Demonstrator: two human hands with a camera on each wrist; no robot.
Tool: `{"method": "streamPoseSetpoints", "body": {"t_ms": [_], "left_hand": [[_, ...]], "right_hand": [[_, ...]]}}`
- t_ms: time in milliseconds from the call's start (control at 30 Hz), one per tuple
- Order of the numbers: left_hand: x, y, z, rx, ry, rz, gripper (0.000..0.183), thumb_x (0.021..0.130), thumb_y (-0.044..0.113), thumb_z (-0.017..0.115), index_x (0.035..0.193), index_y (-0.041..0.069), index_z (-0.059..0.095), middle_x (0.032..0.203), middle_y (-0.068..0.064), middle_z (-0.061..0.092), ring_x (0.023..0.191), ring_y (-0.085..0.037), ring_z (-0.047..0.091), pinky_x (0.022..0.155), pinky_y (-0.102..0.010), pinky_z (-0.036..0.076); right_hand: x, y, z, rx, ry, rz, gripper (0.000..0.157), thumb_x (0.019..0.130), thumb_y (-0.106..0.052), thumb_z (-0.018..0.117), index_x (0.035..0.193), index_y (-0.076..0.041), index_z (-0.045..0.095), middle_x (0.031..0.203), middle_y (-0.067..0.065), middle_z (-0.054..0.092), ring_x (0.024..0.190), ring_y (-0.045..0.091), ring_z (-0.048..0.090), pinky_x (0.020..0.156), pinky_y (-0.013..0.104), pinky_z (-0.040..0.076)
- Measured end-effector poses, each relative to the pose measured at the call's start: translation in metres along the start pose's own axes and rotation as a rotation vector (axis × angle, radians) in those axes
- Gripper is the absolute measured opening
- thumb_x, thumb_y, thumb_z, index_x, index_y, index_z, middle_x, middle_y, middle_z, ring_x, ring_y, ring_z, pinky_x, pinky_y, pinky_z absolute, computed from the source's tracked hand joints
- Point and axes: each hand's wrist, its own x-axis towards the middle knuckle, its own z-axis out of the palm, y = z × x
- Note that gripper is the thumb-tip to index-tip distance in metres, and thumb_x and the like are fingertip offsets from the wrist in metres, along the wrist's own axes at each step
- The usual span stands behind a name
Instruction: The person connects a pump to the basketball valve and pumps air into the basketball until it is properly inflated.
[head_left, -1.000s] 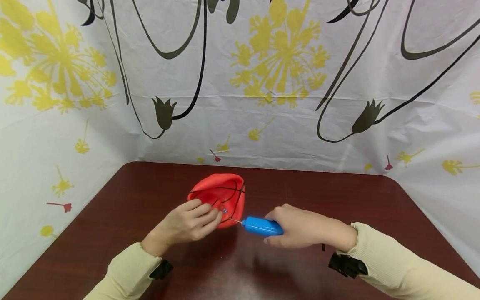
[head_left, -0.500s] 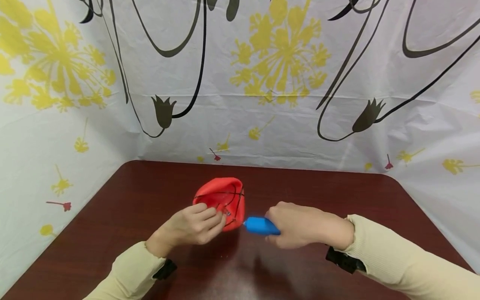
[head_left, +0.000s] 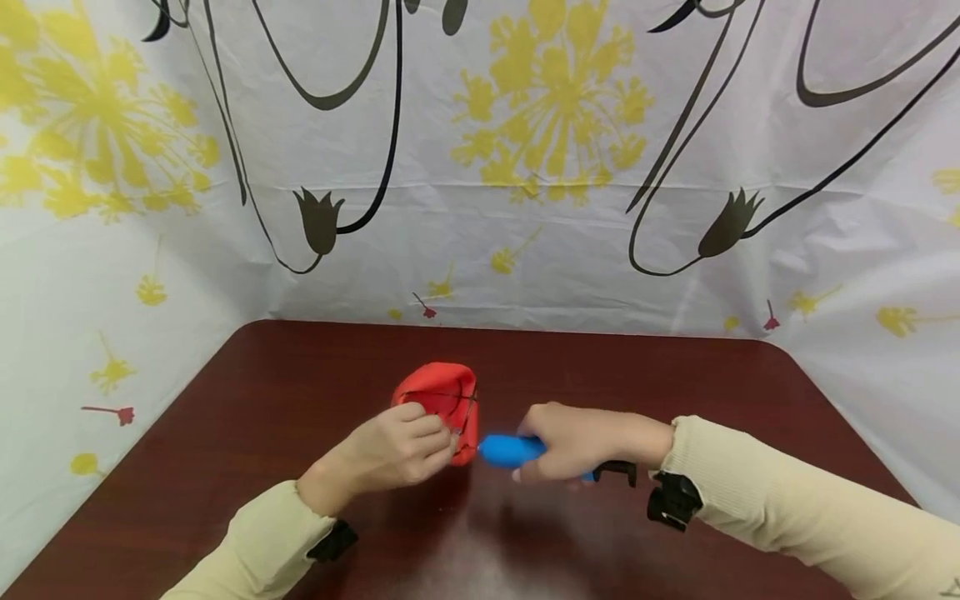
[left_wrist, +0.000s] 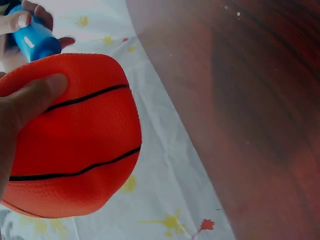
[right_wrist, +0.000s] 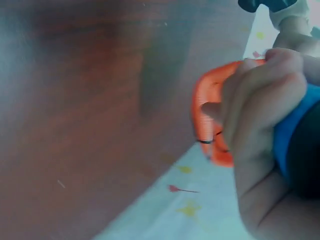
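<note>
A partly deflated red-orange basketball (head_left: 441, 377) with black lines is held above the table, its upper side caved in. My left hand (head_left: 393, 450) pinches its near edge; in the left wrist view the thumb presses on the outer skin of the ball (left_wrist: 85, 135). From the right, my right hand (head_left: 581, 437) grips a blue hand pump (head_left: 508, 451), whose black end part shows behind the hand. The pump's front end is right at the ball's edge, and hardly any of its thin needle shows between them. Fingers hide the ball's middle.
Both hands work over a dark red-brown table (head_left: 637, 375) with rounded far corners. Behind and beside it hangs a white sheet (head_left: 420, 258) printed with yellow flowers and dark stems. Black straps (head_left: 673, 500) sit at both wrists.
The needle, plain to see between pump and ball one second ago, is now almost hidden. The pump has come closer to the ball, and the ball has dropped slightly in view.
</note>
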Motion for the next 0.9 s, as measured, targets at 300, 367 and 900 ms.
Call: {"method": "streamPoseSetpoints", "body": {"t_ms": [300, 367, 900], "left_hand": [[-0.003, -0.005, 0.000, -0.020, 0.049, -0.104, 0.024, 0.089, 0.013, 0.044, 0.082, 0.010, 0.066, 0.069, 0.002, 0.061, 0.061, -0.009, 0.049, 0.057, -0.020, 0.037], [-0.002, -0.004, 0.001, -0.004, 0.058, -0.088, 0.022, 0.089, 0.012, 0.045, 0.082, 0.009, 0.066, 0.069, 0.001, 0.061, 0.061, -0.009, 0.050, 0.057, -0.021, 0.038], [-0.004, 0.005, 0.011, -0.012, 0.038, -0.056, 0.025, 0.089, 0.008, 0.042, 0.079, 0.006, 0.065, 0.069, -0.001, 0.061, 0.062, -0.011, 0.050, 0.061, -0.023, 0.040]], "right_hand": [[0.006, 0.016, 0.003, 0.403, -0.020, 0.100, 0.028, 0.082, -0.031, 0.060, 0.088, -0.004, 0.059, 0.061, 0.005, 0.054, 0.039, 0.012, 0.045, 0.038, 0.023, 0.040], [0.007, 0.017, 0.005, 0.449, -0.024, 0.101, 0.030, 0.083, -0.031, 0.060, 0.089, -0.002, 0.058, 0.061, 0.005, 0.053, 0.039, 0.012, 0.045, 0.038, 0.022, 0.040], [0.025, 0.032, 0.024, 0.257, 0.132, -0.050, 0.030, 0.083, -0.034, 0.059, 0.080, -0.004, 0.056, 0.051, 0.001, 0.046, 0.034, 0.011, 0.044, 0.034, 0.022, 0.038]]}}
